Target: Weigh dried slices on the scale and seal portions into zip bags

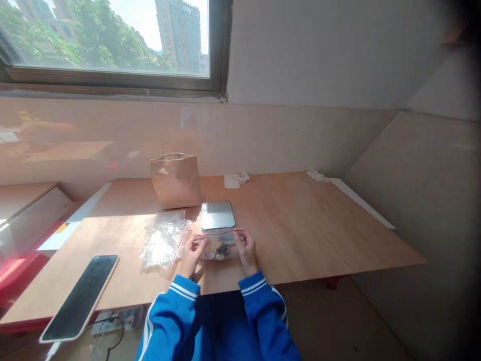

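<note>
Between my two hands is a clear zip bag (pixel 221 247) with a red seal strip along its top edge. Some brown and dark pieces show inside it, too small to name. My left hand (pixel 192 254) pinches the bag's left end, and my right hand (pixel 246 249) pinches the right end near the seal. Just beyond the bag lies a flat silver kitchen scale (pixel 218 214) with nothing on its plate. A pile of clear zip bags (pixel 163 240) rests on the table to the left of my left hand.
An upright brown paper-like bag (pixel 176 180), its top open, stands behind the scale. A phone (pixel 80 297) with a cable lies at the table's (pixel 319 225) left front edge. Crumpled tissue (pixel 241 177) and a white card (pixel 231 182) are near the wall, with more tissue (pixel 317 176) further right.
</note>
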